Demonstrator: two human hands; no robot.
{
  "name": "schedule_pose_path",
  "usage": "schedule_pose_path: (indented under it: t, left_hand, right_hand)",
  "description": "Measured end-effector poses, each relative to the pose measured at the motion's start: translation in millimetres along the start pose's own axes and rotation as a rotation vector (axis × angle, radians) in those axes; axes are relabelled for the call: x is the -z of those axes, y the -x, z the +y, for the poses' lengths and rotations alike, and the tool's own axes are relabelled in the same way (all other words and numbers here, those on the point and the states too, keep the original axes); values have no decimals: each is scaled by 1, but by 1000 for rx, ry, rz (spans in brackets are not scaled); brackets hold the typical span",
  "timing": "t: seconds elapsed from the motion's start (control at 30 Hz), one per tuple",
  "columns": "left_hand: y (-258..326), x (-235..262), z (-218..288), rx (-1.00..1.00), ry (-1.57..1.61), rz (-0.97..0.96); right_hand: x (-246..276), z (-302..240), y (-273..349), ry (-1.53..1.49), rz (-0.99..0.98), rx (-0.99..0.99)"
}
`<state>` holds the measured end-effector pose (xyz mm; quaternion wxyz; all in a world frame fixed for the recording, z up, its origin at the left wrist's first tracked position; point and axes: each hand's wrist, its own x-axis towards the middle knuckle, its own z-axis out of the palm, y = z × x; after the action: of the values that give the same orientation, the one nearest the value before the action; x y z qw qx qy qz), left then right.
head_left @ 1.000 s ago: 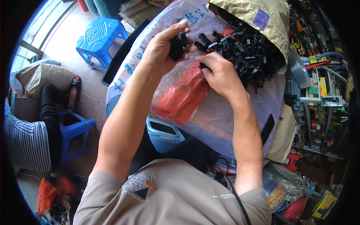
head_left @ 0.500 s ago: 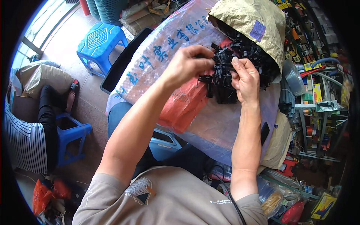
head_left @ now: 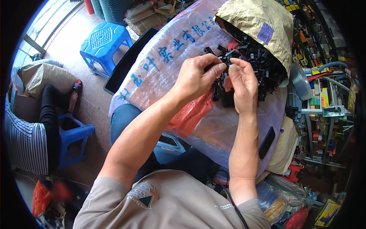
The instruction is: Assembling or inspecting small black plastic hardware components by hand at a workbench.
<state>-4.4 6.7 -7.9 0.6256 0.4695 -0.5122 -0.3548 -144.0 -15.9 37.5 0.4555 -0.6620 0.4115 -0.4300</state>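
My left hand is closed, its thumb and forefinger pinched together over a heap of small black plastic parts. Close against those fingertips is my right hand, with its fingers curled inward. Whatever either hand holds is too small and hidden to make out. The black parts spill from the mouth of a brown paper sack bearing a purple patch. Under them lie a red plastic sheet and a white woven sack with blue writing.
A black phone-like slab lies right of my right forearm. Blue stools stand to the left, near a seated person in a striped top. Crowded shelves of packaged goods line the right side. A black tray edge borders the woven sack.
My hands have come together: the left moved right and slightly down, the right moved left. The black slab, partly covered by my right forearm before, now shows fully.
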Motion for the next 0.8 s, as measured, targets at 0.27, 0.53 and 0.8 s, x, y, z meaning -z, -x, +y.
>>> schedule_pose_path:
  t: [0.27,0.53,0.8]
  left_hand:
    - [4,1,5,-25,89,-108]
    - [8,-1,12,-37,-2,-98]
    - [12,-3,2,-207,-191,-5]
  right_hand:
    - [21,21,4,-53,-98,-1]
    - [22,24,11,-187,-121,-23]
    - [18,24,8,-292,-161,-34]
